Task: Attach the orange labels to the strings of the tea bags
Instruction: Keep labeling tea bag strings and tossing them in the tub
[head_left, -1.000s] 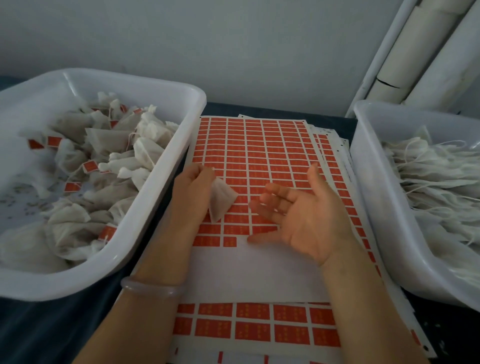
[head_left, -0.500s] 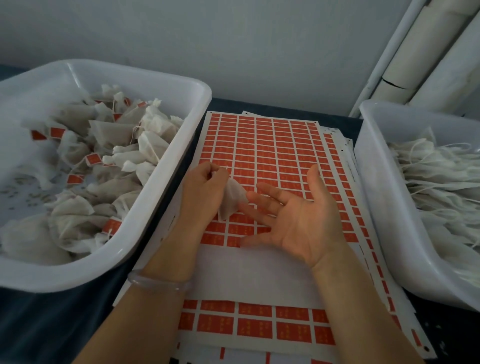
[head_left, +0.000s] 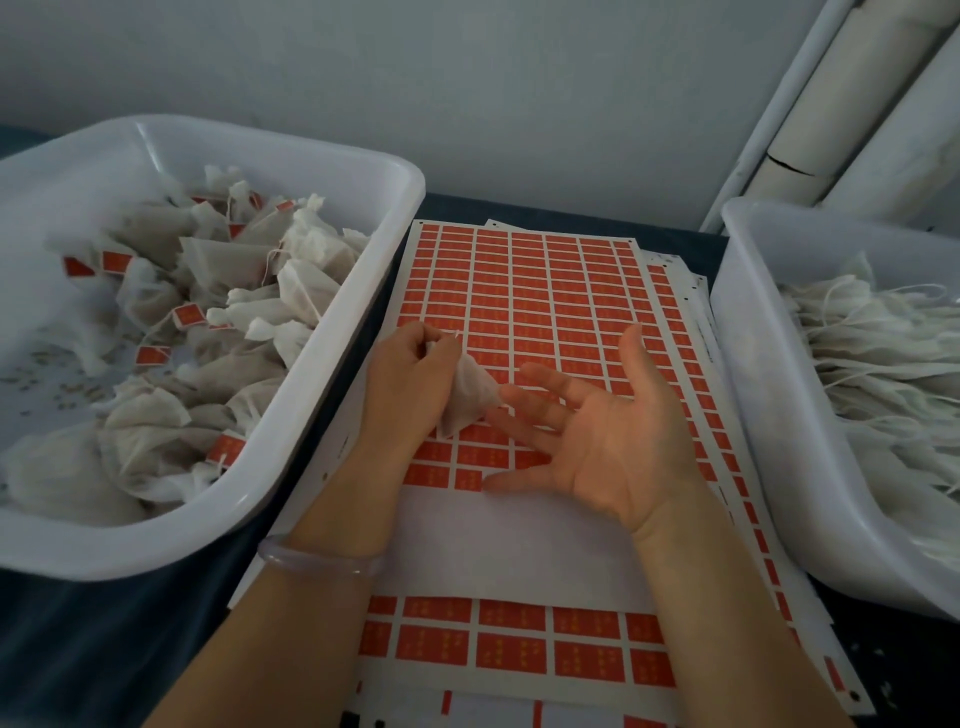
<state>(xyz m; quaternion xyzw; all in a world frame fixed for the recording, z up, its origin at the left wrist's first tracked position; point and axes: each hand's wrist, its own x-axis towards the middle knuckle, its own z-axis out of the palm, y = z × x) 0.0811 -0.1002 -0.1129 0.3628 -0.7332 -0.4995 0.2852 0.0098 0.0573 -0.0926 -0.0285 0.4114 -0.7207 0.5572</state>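
A small, crumpled tea bag (head_left: 470, 397) of thin white filter paper is pinched at its gathered top by the curled fingers of the left hand (head_left: 410, 384), over a flat sheet of rectangular orange labels (head_left: 545, 291). The right hand (head_left: 608, 431) is held palm-up, fingers spread and relaxed, just beside the bag. Labelled bags are heaped in a smooth white plastic tub (head_left: 332, 171) at the left.

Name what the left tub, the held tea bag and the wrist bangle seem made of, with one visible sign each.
Left tub: probably plastic, white, smooth, rounded moulded rim. Tea bag: thin filter paper or mesh, matt, creased. Bangle: translucent, pale, glossy; jade, glass or resin, unclear.
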